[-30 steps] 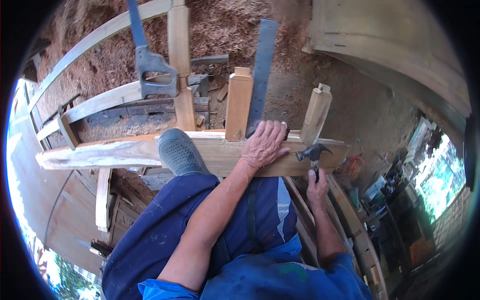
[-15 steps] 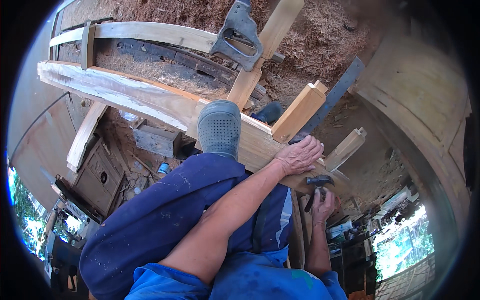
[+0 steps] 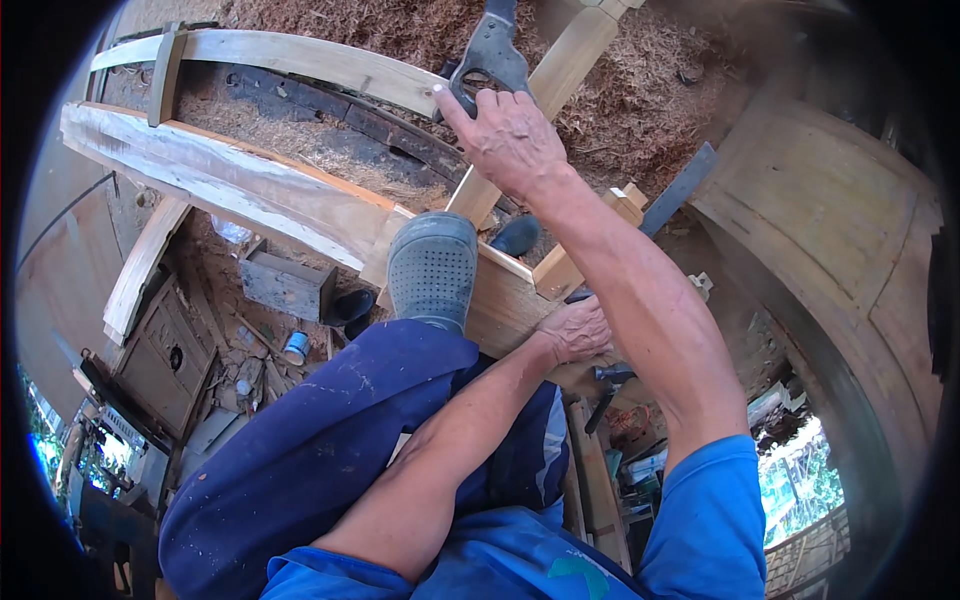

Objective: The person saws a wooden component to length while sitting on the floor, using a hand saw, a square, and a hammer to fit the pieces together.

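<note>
My right hand (image 3: pixel 515 145) reaches across to a handsaw (image 3: pixel 492 62) with a grey handle. Its fingers curl over the handle's lower part, and the thumb sticks out to the left. My left hand (image 3: pixel 577 331) is bent over the top of a thick wooden beam (image 3: pixel 500 310), pressing on it beside a short upright post (image 3: pixel 556 273). My right forearm hides some of the left fingertips. Just below the left hand, a hammer (image 3: pixel 613 372) sits at the beam's near edge, nothing holding it. My foot in a grey perforated clog (image 3: pixel 432 270) stands on the beam.
A grey metal blade (image 3: pixel 680 188) slants up beyond the post. A curved wooden rail (image 3: pixel 300 57) runs behind the beam, with wood shavings (image 3: pixel 640 100) beyond. At left stand a wooden box (image 3: pixel 285 283) and a blue can (image 3: pixel 296 347). A large wooden panel (image 3: pixel 810 200) rises at right.
My right hand has let go of the hammer and moved up and left to the saw handle. My left hand stays on the beam. The view has shifted slightly.
</note>
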A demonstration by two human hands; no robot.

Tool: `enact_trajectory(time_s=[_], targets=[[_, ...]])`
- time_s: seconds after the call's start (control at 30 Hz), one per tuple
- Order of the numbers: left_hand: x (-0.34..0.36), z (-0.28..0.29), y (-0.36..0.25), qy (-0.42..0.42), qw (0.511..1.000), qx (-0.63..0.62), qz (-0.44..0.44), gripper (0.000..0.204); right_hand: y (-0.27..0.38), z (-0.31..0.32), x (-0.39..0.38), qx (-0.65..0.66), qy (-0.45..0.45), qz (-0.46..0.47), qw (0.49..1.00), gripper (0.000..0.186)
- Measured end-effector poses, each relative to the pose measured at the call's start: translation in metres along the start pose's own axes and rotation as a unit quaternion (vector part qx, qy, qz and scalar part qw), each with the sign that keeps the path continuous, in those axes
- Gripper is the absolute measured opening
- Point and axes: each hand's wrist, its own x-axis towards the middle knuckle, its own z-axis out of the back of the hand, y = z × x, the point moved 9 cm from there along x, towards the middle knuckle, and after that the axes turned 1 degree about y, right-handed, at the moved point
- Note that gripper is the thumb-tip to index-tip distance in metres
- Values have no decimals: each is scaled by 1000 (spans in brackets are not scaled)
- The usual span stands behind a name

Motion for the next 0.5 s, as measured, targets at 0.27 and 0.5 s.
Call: enact_trajectory(time_s=[0.27, 0.5], targets=[[0, 13, -6, -101, 992, 75, -23, 71, -29, 159, -60, 192, -274, -111, 936, 64], [6, 26, -5, -10, 986, 165, 4, 74, 43, 241, -282, 424, -84, -429, 793, 70]])
